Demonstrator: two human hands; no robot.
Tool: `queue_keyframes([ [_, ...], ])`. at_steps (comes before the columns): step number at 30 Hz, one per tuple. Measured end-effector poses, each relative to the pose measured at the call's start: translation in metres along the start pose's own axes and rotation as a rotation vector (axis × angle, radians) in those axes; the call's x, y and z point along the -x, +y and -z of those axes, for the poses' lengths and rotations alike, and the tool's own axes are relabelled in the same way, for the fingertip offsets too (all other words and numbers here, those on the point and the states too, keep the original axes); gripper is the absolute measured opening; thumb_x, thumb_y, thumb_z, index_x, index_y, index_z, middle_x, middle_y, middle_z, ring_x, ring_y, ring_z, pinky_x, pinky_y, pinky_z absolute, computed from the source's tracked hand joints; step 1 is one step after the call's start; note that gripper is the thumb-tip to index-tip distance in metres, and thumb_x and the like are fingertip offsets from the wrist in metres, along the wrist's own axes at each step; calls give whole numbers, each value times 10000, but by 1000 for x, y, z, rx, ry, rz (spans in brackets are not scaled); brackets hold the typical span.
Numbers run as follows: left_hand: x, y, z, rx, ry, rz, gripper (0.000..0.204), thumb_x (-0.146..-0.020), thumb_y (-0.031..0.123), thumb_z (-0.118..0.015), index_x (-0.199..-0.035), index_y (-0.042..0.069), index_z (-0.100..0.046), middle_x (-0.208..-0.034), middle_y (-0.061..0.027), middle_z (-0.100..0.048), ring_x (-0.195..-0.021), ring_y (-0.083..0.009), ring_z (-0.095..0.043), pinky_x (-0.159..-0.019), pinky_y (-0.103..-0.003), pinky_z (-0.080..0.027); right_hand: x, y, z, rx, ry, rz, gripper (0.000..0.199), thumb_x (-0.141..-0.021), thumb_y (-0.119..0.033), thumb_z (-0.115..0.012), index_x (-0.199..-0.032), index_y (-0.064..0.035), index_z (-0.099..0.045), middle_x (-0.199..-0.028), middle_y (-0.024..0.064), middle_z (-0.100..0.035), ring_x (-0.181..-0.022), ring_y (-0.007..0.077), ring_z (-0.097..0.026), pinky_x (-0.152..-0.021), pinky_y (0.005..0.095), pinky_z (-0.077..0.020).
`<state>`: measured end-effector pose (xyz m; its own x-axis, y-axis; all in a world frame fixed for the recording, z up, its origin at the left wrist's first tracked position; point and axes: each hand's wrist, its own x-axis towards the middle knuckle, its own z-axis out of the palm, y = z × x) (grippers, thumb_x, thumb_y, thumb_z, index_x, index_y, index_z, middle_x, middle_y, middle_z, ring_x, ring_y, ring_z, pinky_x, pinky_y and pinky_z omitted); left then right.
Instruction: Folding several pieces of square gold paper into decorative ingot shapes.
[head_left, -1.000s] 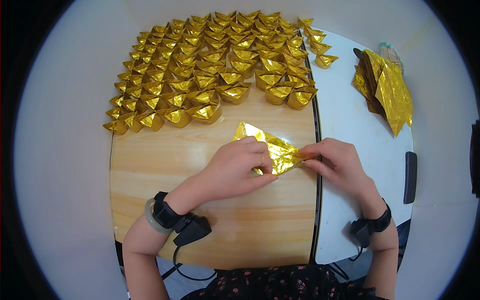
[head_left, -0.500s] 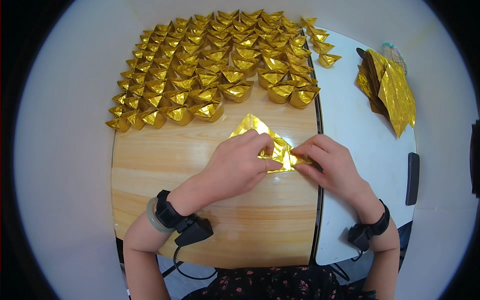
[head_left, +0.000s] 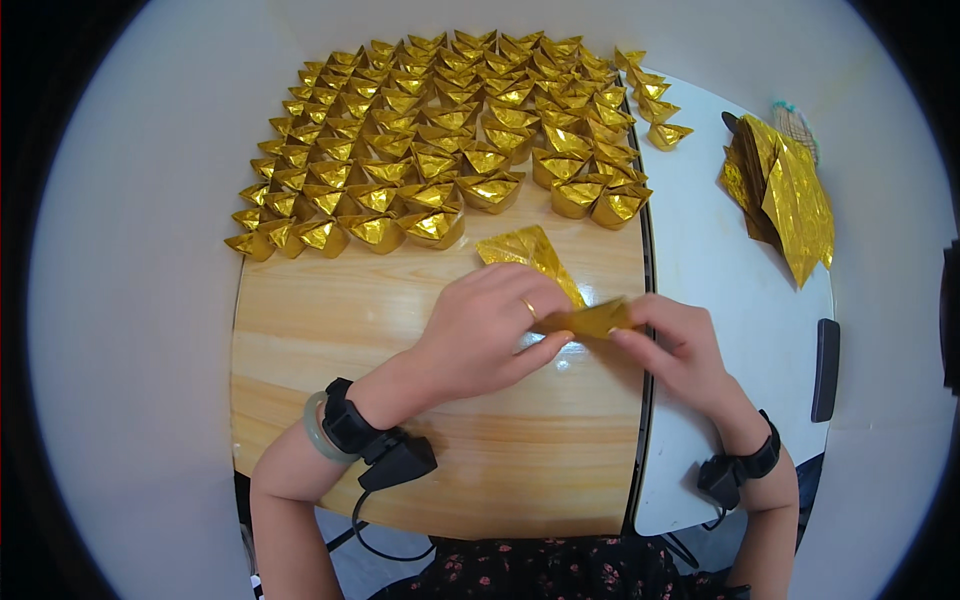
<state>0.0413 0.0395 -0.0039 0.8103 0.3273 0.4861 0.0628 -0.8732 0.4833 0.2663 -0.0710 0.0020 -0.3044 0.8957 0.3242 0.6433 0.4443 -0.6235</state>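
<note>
A sheet of gold foil paper [head_left: 528,252] is partly folded between my hands near the middle of the wooden table. Its far corner spreads out flat and shiny, while the near side is folded up and shows a duller gold face. My left hand [head_left: 498,318] grips the folded edge, thumb below and fingers on top, with part of the paper hidden under it. My right hand [head_left: 672,345] pinches the pointed right end between thumb and fingers, over the seam of the two tables.
Several rows of folded gold paper ingots [head_left: 430,165] fill the far side of the wooden table [head_left: 430,470]. A stack of gold foil sheets [head_left: 790,200] lies on the white table [head_left: 700,240] at right, near a dark bar [head_left: 825,370]. White walls enclose both sides.
The near part of the paper, flat and shiny before, is now lifted and folded over, showing its dull side. Both hands have shifted slightly; the view has moved a little.
</note>
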Motion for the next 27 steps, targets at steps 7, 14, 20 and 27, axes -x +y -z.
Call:
queue_keyframes([
  [7,1,8,1,336,299,332,297,-754,84,-725,-1037,47,-641,-963,-104,-652,-862,-278,-630,-779,-346,-506,1,-6,11,-1027,524,-518,98,-934,-104,-607,-980,-18,-611,-875,23,-664,-730,81,-613,-638,218,-493],
  [14,3,-8,-3,286,46,571,401,-781,36,-677,-1169,21,-577,-940,-71,-603,-856,-148,-602,-770,-253,-477,-3,-2,0,-54,348,-470,453,-870,-95,-670,-1276,-47,-475,-927,53,-650,-786,125,-614,-628,259,-501],
  [20,-1,4,-1,-56,83,533,479,-747,19,-674,-1203,92,-543,-854,-66,-509,-711,-194,-526,-634,-313,-448,-1,-4,4,-16,175,-517,514,-844,-113,-699,-1314,-93,-491,-845,54,-627,-680,170,-620,-621,287,-507],
  [27,0,5,0,20,-25,467,429,-746,34,-679,-1151,94,-555,-907,-65,-560,-747,-211,-551,-657,-319,-476,6,8,6,-90,90,-442,269,-816,-96,-571,-1080,-89,-624,-701,87,-612,-591,220,-608,-593,331,-485],
])
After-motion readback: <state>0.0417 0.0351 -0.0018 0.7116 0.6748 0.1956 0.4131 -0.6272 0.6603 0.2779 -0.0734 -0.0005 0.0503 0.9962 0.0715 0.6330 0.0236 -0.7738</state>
